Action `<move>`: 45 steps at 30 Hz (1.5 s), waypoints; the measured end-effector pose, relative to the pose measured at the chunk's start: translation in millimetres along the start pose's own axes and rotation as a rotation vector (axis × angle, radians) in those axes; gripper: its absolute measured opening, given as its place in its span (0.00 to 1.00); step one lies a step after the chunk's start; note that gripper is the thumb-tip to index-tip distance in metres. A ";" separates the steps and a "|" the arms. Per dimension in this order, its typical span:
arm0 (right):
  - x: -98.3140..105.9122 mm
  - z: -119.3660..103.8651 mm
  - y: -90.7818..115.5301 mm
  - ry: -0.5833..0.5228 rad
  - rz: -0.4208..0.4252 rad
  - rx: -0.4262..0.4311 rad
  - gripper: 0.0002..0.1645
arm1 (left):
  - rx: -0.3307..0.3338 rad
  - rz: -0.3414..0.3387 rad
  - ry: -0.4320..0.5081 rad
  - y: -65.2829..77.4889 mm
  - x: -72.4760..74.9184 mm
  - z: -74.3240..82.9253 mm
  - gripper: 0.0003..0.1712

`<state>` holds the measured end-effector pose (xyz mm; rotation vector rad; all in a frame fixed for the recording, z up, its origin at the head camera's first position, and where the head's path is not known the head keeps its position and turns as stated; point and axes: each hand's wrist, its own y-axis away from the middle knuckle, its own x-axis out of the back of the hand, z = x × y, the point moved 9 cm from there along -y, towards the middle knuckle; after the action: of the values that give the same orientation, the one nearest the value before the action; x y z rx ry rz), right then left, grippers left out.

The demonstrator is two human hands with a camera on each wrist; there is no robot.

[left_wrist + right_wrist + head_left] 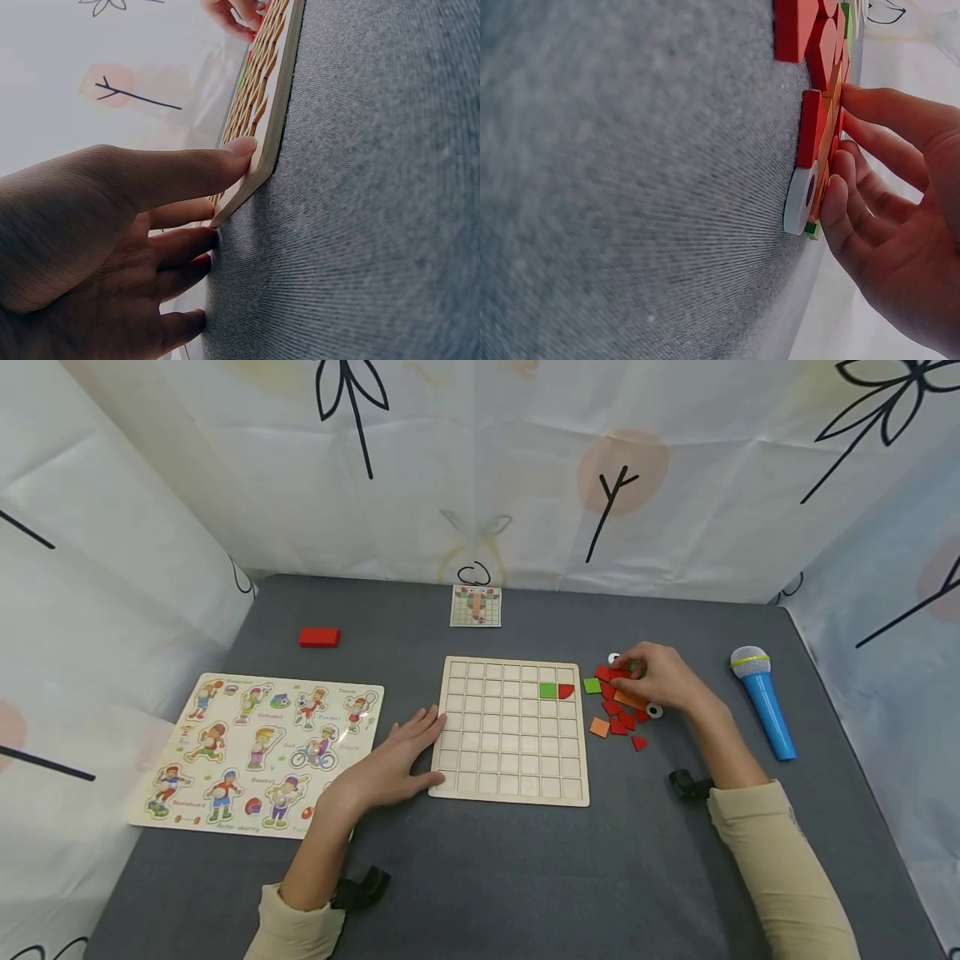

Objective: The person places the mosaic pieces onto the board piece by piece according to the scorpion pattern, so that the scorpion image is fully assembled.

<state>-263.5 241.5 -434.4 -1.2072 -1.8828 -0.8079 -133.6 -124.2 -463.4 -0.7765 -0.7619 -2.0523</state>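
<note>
Pale fabric with black line drawings walls in a table covered in dark grey cloth. At left lies a cream board printed with cartoon sports figures, a red rectangular block beyond it. Next comes the left hand, fingers loosely extended, thumb on the near-left corner of a pale wooden grid board, apparently steadying it. Behind this board's left half stands a small patterned card. Toward its right edge, a green square tile and a red round-cornered tile sit in neighbouring cells.

Just beyond that edge are loose red, orange and green tiles and a white ring. Over them the right hand reaches with bent fingers, thumb and forefinger close together; whether a tile is pinched, I cannot tell. Choosing a tile seems the step in hand; next calls for a secure fingertip pinch and a lift clear of the raised rim. Bare cloth separates the tiles from a blue toy microphone at right, leaving the forearm room.
</note>
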 end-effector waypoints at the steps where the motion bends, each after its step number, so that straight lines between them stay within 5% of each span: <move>1: 0.1 -0.3 -0.2 0.003 -0.004 0.004 0.17 | 0.000 0.000 0.000 0.0 -0.1 -0.2 0.51; 13: -1.0 -3.0 -3.0 0.011 -0.018 0.033 0.14 | -0.003 0.004 0.002 -0.2 1.4 0.2 0.51; 29: 8.3 -19.9 6.8 -0.108 0.081 0.062 0.10 | -0.001 -0.004 -0.004 -1.3 0.7 -0.1 0.51; 45: -16.2 -53.7 -21.2 -0.211 0.027 0.077 0.15 | 0.005 -0.014 -0.003 -1.0 -1.1 0.0 0.51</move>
<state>-265.2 182.7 -422.4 -1.3096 -2.0418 -0.6071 -133.8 -123.2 -464.5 -0.7741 -0.7761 -2.0612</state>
